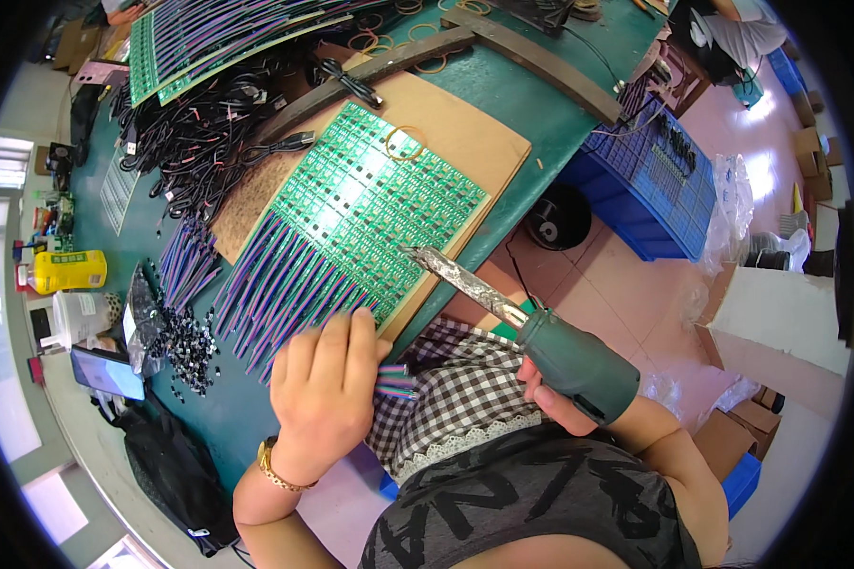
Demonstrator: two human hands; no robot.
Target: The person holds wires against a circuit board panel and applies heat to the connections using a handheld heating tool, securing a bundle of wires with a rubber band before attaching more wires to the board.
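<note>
The left hand [324,394] is lying knuckles up at the near edge of the green table [531,104], its fingers curled down over a small bunch of coloured wires [396,381] whose ends are sticking out to the right. A gold bracelet [277,469] is circling the wrist. Just beyond the fingers, a green circuit board panel [375,204] is resting on a brown cardboard sheet [465,133], with rows of purple and green wires fanning out from its near edge. The right hand [565,394] is wrapping closed around the green handle of a soldering iron [527,327], whose crusted metal tip is pointing up and left over the panel's near corner. Farther left, black cables [194,142] are piling up, and a yellow bottle [66,270] is lying near the edge. To the right, a blue crate [655,185] is sitting on the pink floor [617,284].
</note>
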